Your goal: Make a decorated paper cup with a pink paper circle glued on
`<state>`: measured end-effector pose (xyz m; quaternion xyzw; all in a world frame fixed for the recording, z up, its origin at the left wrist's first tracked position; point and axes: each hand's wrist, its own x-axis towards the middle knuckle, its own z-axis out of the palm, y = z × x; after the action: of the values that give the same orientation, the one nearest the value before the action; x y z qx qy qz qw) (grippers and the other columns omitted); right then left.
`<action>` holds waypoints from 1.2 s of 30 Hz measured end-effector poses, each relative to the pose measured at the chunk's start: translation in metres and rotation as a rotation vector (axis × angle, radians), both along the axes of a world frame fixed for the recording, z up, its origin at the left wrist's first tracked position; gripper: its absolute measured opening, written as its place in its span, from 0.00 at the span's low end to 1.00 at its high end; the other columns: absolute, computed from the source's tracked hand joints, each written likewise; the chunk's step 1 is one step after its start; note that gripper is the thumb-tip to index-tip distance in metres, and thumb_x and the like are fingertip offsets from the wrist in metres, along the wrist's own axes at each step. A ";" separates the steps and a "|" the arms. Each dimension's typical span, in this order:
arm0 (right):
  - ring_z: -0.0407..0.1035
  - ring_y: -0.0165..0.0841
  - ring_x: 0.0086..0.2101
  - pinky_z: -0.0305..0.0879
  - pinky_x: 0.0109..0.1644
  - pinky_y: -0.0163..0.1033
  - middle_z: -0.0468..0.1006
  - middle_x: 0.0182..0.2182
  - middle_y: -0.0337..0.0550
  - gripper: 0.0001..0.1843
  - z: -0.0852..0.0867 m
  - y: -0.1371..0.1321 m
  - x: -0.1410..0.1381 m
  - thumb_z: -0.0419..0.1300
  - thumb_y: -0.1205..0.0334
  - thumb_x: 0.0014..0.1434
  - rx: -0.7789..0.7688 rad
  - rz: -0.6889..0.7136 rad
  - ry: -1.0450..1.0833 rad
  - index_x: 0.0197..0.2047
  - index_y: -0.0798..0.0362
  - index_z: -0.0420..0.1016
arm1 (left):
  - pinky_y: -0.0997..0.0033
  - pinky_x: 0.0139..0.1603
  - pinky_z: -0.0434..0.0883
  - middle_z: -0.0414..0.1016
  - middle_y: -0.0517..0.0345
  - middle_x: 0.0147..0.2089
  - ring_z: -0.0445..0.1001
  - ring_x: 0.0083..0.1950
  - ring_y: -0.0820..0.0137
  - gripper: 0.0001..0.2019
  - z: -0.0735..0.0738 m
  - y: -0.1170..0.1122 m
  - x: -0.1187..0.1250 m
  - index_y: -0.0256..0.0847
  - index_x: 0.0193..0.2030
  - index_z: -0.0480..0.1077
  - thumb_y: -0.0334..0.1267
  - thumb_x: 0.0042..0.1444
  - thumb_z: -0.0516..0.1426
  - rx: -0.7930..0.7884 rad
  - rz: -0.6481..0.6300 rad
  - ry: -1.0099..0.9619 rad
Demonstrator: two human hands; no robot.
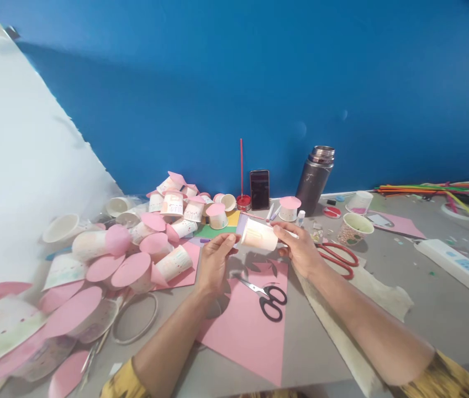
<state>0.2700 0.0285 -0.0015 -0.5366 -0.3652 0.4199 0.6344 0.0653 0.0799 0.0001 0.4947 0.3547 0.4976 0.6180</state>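
Observation:
A white paper cup [259, 235] lies on its side in the air between my two hands, a faint yellowish print on its wall. My right hand [298, 249] grips its right end between thumb and fingers. At the cup's left end, my left hand [214, 260] is closed, with thumb and fingertips pinched at the edge. Below them, black-handled scissors [273, 301] rest partly open on a sheet of pink paper [246, 337] with a cut upper edge.
Many paper cups with pink discs [135, 268] crowd the left side. Along the wall stand a phone [259, 189] and a dark uncapped flask [315, 182]. To the right are red-handled scissors [344, 260], a dotted cup [355, 229], a cloth [383, 293] and a power strip [462, 271].

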 end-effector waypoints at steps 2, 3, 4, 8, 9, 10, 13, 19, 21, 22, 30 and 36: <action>0.71 0.34 0.30 0.64 0.25 0.34 0.81 0.35 0.43 0.28 0.000 -0.002 -0.001 0.72 0.41 0.48 0.019 -0.035 -0.091 0.47 0.51 0.82 | 0.68 0.47 0.68 0.80 0.54 0.39 0.72 0.41 0.68 0.14 0.001 0.002 -0.002 0.40 0.34 0.80 0.50 0.56 0.65 0.052 0.046 0.082; 0.71 0.34 0.30 0.66 0.26 0.35 0.81 0.36 0.43 0.28 0.000 -0.003 -0.002 0.71 0.42 0.49 0.035 -0.048 -0.160 0.48 0.51 0.81 | 0.68 0.47 0.68 0.80 0.54 0.39 0.72 0.41 0.68 0.15 0.002 0.002 -0.003 0.40 0.34 0.80 0.50 0.57 0.64 0.060 0.045 0.105; 0.72 0.36 0.31 0.68 0.29 0.37 0.81 0.37 0.44 0.28 0.001 -0.005 -0.004 0.71 0.42 0.50 0.056 -0.056 -0.235 0.49 0.51 0.81 | 0.68 0.46 0.68 0.80 0.54 0.38 0.72 0.41 0.68 0.15 0.003 0.002 -0.003 0.40 0.33 0.80 0.50 0.57 0.63 0.060 0.033 0.114; 0.76 0.40 0.38 0.75 0.41 0.43 0.82 0.40 0.45 0.25 0.002 -0.011 -0.013 0.70 0.47 0.52 0.143 -0.050 -0.424 0.49 0.50 0.79 | 0.70 0.37 0.65 0.73 0.62 0.29 0.69 0.33 0.70 0.12 0.005 0.000 -0.003 0.40 0.28 0.75 0.46 0.54 0.64 0.047 -0.017 0.125; 0.76 0.41 0.39 0.75 0.41 0.44 0.82 0.40 0.45 0.24 0.002 -0.011 -0.014 0.70 0.48 0.52 0.153 -0.043 -0.437 0.49 0.50 0.78 | 0.71 0.35 0.63 0.71 0.63 0.27 0.67 0.31 0.71 0.11 0.007 0.000 -0.003 0.40 0.27 0.74 0.46 0.53 0.64 0.051 -0.024 0.141; 0.76 0.41 0.40 0.76 0.41 0.44 0.82 0.41 0.45 0.24 0.003 -0.012 -0.015 0.69 0.49 0.52 0.159 -0.030 -0.441 0.50 0.50 0.78 | 0.71 0.33 0.62 0.69 0.64 0.26 0.65 0.29 0.72 0.12 0.008 0.001 -0.004 0.40 0.26 0.72 0.45 0.53 0.63 0.061 -0.028 0.166; 0.76 0.40 0.41 0.75 0.39 0.42 0.82 0.45 0.46 0.26 0.004 -0.013 -0.010 0.69 0.51 0.54 0.201 0.024 -0.428 0.54 0.48 0.75 | 0.71 0.32 0.60 0.67 0.64 0.25 0.63 0.28 0.73 0.13 0.015 0.005 -0.009 0.41 0.24 0.69 0.45 0.55 0.60 0.115 -0.070 0.268; 0.64 0.30 0.24 0.61 0.27 0.37 0.76 0.25 0.39 0.17 0.014 -0.021 0.012 0.59 0.47 0.68 0.358 0.048 -0.321 0.46 0.51 0.81 | 0.70 0.34 0.62 0.71 0.61 0.24 0.67 0.29 0.71 0.08 0.020 0.018 -0.017 0.39 0.23 0.73 0.40 0.47 0.60 0.136 -0.238 0.384; 0.61 0.29 0.22 0.58 0.26 0.37 0.72 0.22 0.37 0.17 0.016 -0.025 0.013 0.60 0.47 0.67 0.358 0.071 -0.299 0.42 0.51 0.82 | 0.70 0.34 0.61 0.72 0.61 0.24 0.67 0.30 0.70 0.06 0.018 0.019 -0.017 0.39 0.24 0.75 0.38 0.45 0.60 0.130 -0.257 0.410; 0.61 0.30 0.22 0.58 0.26 0.37 0.71 0.22 0.37 0.17 0.017 -0.028 0.012 0.60 0.47 0.67 0.342 0.079 -0.313 0.40 0.51 0.82 | 0.71 0.33 0.61 0.72 0.61 0.25 0.67 0.30 0.70 0.06 0.017 0.018 -0.017 0.39 0.24 0.76 0.37 0.45 0.60 0.144 -0.265 0.431; 0.67 0.32 0.24 0.62 0.29 0.37 0.76 0.24 0.38 0.11 0.021 -0.042 -0.004 0.60 0.54 0.66 0.305 0.184 -0.668 0.35 0.50 0.78 | 0.72 0.30 0.60 0.70 0.61 0.24 0.65 0.29 0.71 0.07 0.017 0.014 -0.014 0.39 0.22 0.72 0.37 0.44 0.55 0.264 -0.307 0.582; 0.67 0.33 0.25 0.61 0.29 0.38 0.76 0.24 0.39 0.11 0.020 -0.043 -0.008 0.60 0.56 0.65 0.387 0.128 -0.729 0.32 0.50 0.77 | 0.72 0.28 0.60 0.67 0.61 0.23 0.65 0.29 0.70 0.07 0.020 0.009 -0.012 0.39 0.19 0.71 0.37 0.42 0.54 0.214 -0.280 0.622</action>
<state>0.2615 -0.0144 0.0187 -0.4972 -0.6705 0.1646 0.5254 0.0528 0.0892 0.0202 0.7282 0.4003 0.2683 0.4873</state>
